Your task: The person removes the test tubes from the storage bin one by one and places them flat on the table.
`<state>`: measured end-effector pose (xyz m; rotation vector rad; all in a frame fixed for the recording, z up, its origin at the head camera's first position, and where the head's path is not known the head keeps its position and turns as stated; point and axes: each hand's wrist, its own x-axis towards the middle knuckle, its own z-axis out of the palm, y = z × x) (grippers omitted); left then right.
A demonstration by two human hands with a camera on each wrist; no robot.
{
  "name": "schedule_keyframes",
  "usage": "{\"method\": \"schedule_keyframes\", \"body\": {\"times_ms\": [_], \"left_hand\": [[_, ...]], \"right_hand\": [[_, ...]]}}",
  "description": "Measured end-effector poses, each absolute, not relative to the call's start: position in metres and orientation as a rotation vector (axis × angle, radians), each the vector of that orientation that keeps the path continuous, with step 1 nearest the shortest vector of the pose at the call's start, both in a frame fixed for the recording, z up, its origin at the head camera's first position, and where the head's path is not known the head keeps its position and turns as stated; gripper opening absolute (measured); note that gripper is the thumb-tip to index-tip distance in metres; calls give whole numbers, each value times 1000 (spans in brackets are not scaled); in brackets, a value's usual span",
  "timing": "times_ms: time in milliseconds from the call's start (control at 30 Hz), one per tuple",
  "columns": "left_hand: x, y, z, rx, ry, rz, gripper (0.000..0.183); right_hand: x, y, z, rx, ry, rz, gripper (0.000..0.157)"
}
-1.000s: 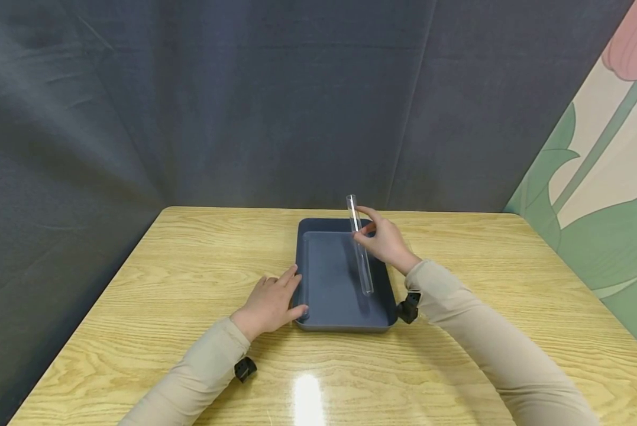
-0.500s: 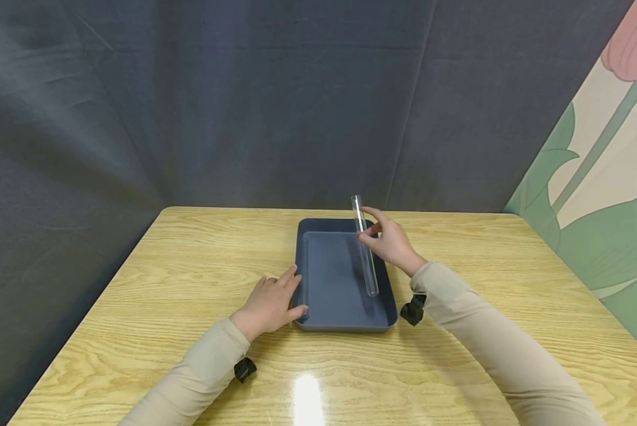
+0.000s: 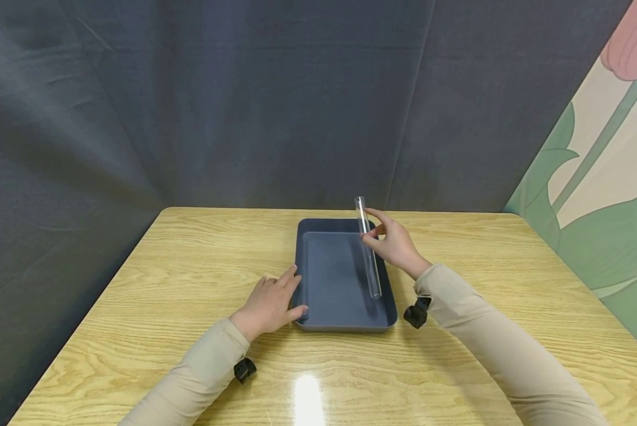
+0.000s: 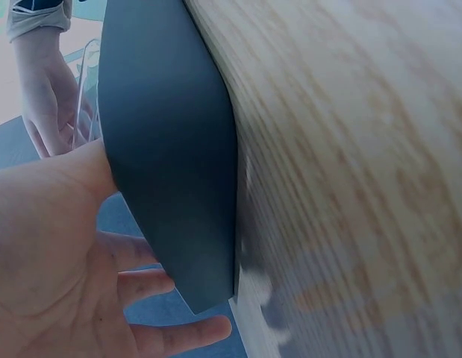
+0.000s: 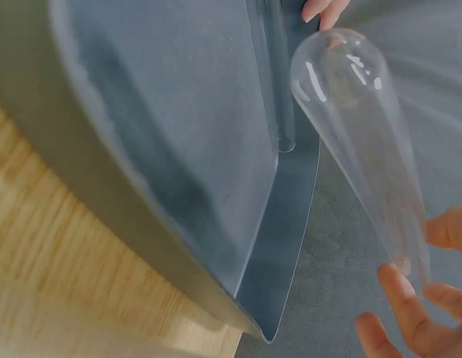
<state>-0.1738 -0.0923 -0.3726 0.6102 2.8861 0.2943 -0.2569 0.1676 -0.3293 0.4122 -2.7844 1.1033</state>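
colourless round-bottomed tube (image 5: 359,127), pinched by right hand (image 3: 395,244), tilts over blue-grey rectangular tray (image 3: 329,266); straight-fingered left hand (image 3: 269,302) touches tray; gentle, knock-free handling advised.

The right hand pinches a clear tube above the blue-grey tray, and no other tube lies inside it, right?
Not quite: a second clear tube lies inside the tray, along its left side, as the right wrist view shows. The right hand does pinch the other tube above it.
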Motion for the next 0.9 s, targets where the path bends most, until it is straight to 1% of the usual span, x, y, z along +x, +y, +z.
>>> {"method": "schedule_keyframes", "body": {"times_ms": [900], "left_hand": [[-174,-92,-372,616,2912,276,65]], "right_hand": [[-253,189,-329,373,-2786,1097,58]]}}
